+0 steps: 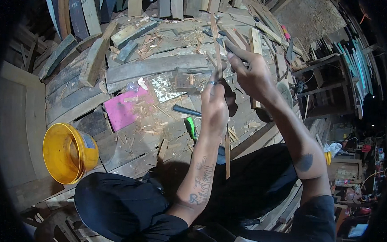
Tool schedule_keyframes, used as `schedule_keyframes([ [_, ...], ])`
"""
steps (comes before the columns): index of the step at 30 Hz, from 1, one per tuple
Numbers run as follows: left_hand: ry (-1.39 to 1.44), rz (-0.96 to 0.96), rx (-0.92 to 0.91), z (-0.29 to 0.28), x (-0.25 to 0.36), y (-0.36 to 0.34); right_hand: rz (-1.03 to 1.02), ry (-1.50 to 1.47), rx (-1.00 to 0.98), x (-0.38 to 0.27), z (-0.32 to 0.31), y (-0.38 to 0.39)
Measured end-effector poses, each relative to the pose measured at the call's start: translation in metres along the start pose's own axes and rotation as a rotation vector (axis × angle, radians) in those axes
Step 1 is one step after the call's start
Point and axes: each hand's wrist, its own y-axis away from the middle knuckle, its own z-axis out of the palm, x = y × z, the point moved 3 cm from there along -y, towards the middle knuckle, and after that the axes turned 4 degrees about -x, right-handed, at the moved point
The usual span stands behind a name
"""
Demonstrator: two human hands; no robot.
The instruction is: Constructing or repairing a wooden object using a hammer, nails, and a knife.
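My left hand [214,102] is closed around a long, thin wooden strip [217,45]. The strip stands nearly upright in the picture, its far end beyond my fingers and its near end down by my leg. Close against the strip's far half is my right hand [252,72], its fingers closed and its index finger reaching along toward the wood. What sits in the right fingers is too small to tell. Below the left wrist lie a tool with a bright green handle [190,127] and a dark tapered piece [186,110].
Wood shavings surround a pink sheet [123,111] on the plank floor [146,140]. A yellow bucket [49,152] stands at the left. Loose timber blocks [93,62] and upright boards [135,3] line the far side. Stacked strips and a wooden frame [326,89] are at the right.
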Motion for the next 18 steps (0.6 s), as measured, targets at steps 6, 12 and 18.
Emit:
schedule_keyframes([
  [6,0.072,-0.169,-0.148,0.018,0.001,0.011,-0.011,0.063,0.280,0.034,-0.014,-0.018],
  [12,0.133,-0.100,-0.148,0.015,0.007,0.008,0.214,-0.197,0.309,0.028,-0.048,-0.015],
  [18,0.084,-0.029,-0.111,-0.021,0.003,-0.006,-0.046,0.010,-0.031,-0.022,-0.014,0.003],
])
